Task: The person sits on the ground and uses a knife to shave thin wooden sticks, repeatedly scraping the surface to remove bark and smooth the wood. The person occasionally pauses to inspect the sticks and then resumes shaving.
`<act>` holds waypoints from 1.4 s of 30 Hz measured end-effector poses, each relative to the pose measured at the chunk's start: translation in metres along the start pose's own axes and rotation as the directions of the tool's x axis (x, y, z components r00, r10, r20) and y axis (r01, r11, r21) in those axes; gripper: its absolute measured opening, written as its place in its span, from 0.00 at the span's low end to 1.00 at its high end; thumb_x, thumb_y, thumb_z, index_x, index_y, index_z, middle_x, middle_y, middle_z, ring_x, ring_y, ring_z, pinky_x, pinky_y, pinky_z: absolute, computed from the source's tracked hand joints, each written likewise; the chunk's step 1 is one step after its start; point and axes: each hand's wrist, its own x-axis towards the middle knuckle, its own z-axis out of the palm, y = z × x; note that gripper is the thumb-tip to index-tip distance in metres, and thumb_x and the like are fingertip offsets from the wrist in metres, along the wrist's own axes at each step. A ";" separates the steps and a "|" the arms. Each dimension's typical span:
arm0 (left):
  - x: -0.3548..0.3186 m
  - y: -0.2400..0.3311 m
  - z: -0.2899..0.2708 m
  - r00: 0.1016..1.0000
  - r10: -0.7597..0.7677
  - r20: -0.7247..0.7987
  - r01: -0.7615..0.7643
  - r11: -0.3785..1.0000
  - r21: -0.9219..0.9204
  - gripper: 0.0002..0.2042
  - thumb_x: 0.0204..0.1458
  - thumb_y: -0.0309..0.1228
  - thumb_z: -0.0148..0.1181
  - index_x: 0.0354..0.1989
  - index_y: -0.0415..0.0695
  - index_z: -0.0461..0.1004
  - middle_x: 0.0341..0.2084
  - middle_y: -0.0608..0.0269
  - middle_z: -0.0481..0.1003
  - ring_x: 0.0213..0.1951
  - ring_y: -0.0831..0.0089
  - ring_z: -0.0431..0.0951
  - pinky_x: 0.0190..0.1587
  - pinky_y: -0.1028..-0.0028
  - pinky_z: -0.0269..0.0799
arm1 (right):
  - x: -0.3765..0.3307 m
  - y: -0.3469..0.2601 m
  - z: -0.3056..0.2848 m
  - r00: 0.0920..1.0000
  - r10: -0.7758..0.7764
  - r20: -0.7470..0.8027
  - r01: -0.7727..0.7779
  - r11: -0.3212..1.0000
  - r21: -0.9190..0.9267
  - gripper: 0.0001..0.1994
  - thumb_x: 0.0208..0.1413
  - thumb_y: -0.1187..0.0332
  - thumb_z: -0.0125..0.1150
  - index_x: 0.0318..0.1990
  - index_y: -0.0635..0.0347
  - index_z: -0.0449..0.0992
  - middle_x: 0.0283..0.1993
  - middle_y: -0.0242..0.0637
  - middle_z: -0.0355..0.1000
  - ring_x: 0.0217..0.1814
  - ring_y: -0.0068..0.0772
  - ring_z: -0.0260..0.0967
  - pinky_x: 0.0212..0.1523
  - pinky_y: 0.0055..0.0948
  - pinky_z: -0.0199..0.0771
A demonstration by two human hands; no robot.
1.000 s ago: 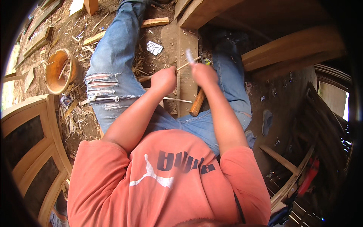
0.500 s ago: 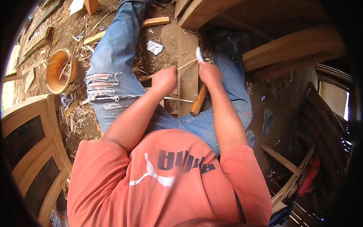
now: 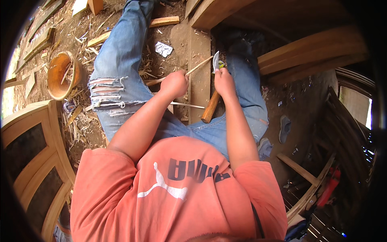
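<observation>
Below, thin pale stick (image 3: pixel 198 65) in left hand (image 3: pixel 174 84), curved steel blade (image 3: pixel 215 61) in right hand (image 3: pixel 224 82).

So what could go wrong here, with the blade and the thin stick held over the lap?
1. The right hand holds a blade with a wooden handle close to the left hand gripping the thin stick; a slip could cut the fingers.
2. The work sits above the legs in torn jeans, so a glancing blade might hit a thigh.
3. The stick looks slender and could snap.
</observation>
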 end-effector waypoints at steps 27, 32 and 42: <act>0.011 -0.013 0.011 0.995 0.084 -0.052 -0.096 0.944 -0.315 0.15 0.63 0.30 0.61 0.57 0.41 0.80 0.39 0.52 0.86 0.38 0.61 0.89 0.45 0.63 0.82 | -0.051 0.019 -0.003 0.999 -0.018 0.050 0.002 0.953 0.302 0.15 0.73 0.62 0.54 0.55 0.60 0.83 0.30 0.35 0.78 0.34 0.27 0.77 0.40 0.31 0.75; 0.006 0.005 -0.007 0.977 0.049 -0.206 -0.127 0.916 -0.382 0.12 0.63 0.32 0.63 0.52 0.42 0.83 0.39 0.49 0.86 0.40 0.59 0.88 0.44 0.63 0.81 | -0.056 0.028 -0.002 0.997 -0.032 0.069 0.015 0.970 0.242 0.13 0.68 0.63 0.60 0.53 0.57 0.83 0.36 0.42 0.82 0.38 0.43 0.81 0.44 0.40 0.79; 0.000 0.019 -0.029 0.990 0.067 -0.124 -0.137 0.659 -0.739 0.12 0.69 0.31 0.59 0.55 0.37 0.79 0.43 0.58 0.86 0.38 0.73 0.86 0.40 0.73 0.80 | -0.064 0.014 -0.010 0.901 -0.434 0.031 0.422 0.856 -0.299 0.17 0.60 0.63 0.70 0.55 0.57 0.82 0.45 0.41 0.81 0.51 0.47 0.78 0.56 0.43 0.79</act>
